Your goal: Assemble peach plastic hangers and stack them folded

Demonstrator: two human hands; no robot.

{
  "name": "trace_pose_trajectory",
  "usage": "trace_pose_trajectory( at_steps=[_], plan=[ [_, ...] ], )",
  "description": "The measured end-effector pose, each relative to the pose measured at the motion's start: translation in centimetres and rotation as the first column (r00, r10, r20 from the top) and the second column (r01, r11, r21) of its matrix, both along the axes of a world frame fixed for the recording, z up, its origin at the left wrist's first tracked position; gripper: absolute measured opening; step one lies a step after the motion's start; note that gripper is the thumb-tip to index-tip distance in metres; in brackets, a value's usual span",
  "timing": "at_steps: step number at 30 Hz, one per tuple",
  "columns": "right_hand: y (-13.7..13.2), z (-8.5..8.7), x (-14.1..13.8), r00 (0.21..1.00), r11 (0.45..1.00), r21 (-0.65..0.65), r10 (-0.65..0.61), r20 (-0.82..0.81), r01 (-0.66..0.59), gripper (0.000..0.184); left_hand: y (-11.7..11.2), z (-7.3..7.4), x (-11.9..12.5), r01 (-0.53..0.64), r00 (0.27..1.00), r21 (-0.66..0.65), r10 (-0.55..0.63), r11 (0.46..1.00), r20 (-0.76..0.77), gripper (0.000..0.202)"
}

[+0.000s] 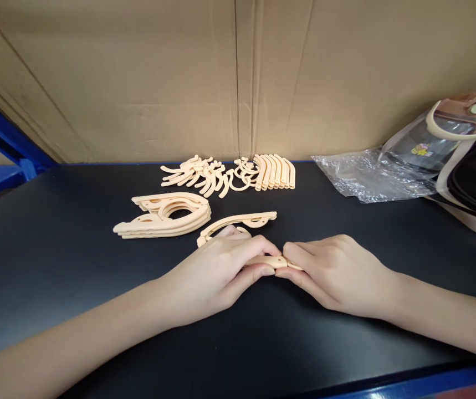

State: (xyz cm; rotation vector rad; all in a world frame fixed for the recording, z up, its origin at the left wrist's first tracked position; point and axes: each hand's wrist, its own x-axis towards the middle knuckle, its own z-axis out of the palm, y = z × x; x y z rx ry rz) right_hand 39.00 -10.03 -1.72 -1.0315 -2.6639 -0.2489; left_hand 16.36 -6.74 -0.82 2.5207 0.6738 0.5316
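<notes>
Both hands meet over the middle of the black table. My left hand and my right hand each pinch one end of a small peach plastic piece, fingers closed on it. Just behind my left hand lies a single curved peach hanger arm. Left of that sits a stack of assembled peach hangers. Farther back lie loose peach hooks and a neat row of curved arms.
A cardboard wall closes off the back of the table. A crumpled clear plastic bag and a package with dark and cream contents lie at the right. Blue shelf framing runs along the left.
</notes>
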Motion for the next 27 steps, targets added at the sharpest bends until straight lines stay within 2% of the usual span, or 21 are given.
trace_pose_trajectory(
  at_steps=[19, 27],
  plan=[
    [0.16, 0.58, 0.48, 0.998, 0.999, -0.051, 0.008, -0.059, -0.011, 0.039, -0.44, 0.07, 0.09, -0.006, 1.0, -0.043, 0.005, 0.999, -0.007, 0.012],
    [0.28, 0.37, 0.65, 0.997, 0.999, -0.032, 0.012, -0.072, -0.015, 0.044, -0.38, -0.08, 0.07, -0.037, 0.999, -0.026, 0.036, 0.999, -0.022, 0.01]
  ],
)
